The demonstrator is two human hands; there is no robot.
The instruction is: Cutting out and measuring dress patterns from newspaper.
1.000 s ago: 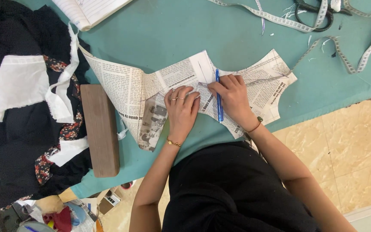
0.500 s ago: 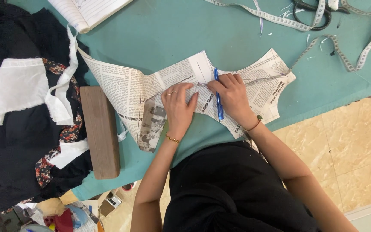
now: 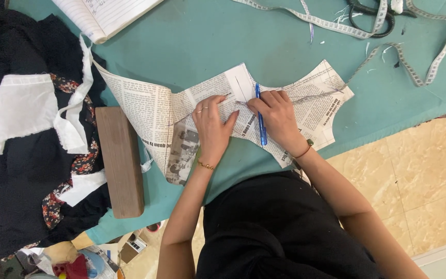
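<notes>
In the head view, our left hand (image 3: 212,129) lies flat and open on the newspaper pattern (image 3: 150,111), holding nothing. Just beside it, our right hand (image 3: 277,116) grips a blue pen (image 3: 260,114), resting on the same paper.

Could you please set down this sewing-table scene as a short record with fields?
Surface: teal table
Left hand: flat on the newspaper pattern piece, pressing it down
Right hand: on the same paper, holding a blue pen
Left of the paper: wooden block, lying flat
Far left: heap of black, white and floral fabric
Top edge: open lined notebook, measuring tape, black scissors partly in view
Below the table: tiled floor
</notes>
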